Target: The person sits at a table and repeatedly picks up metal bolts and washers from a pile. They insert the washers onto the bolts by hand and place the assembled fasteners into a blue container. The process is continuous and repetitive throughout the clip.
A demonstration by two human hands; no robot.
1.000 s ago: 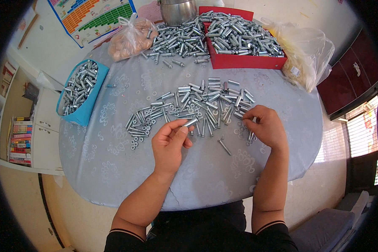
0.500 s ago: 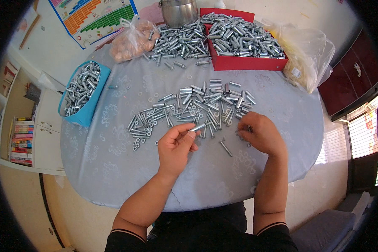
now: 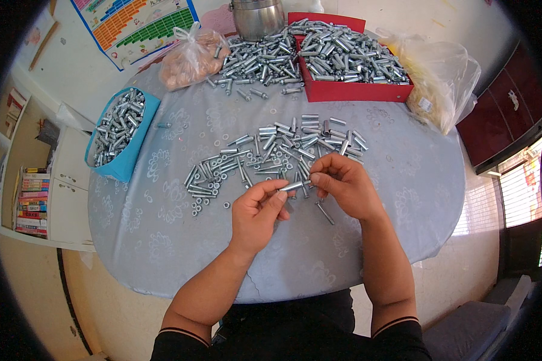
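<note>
Between the thumb and fingers of my left hand (image 3: 256,212) is a shiny metal sleeve anchor bolt (image 3: 293,186), held roughly level above the table. My right hand (image 3: 348,188) meets its right end with thumb and fingertips pinched together; any small part in that pinch is too small to make out. Just beyond both hands lies a loose spread of bolts (image 3: 247,174), metal sleeves (image 3: 310,123) and nuts (image 3: 199,206). A single bolt (image 3: 324,212) rests below my right hand, apart from the others.
Finished-looking anchors fill a blue container (image 3: 126,165) at left and a red box (image 3: 358,92) at the back. More anchors (image 3: 262,60) are heaped beside that box. A knotted bag (image 3: 190,66), a metal pot (image 3: 258,21) and a clear plastic bag (image 3: 445,84) edge the grey tablecloth (image 3: 156,259).
My right hand has moved left from the loose parts to the right end of the anchor bolt. My left hand, still holding it, has shifted slightly right.
</note>
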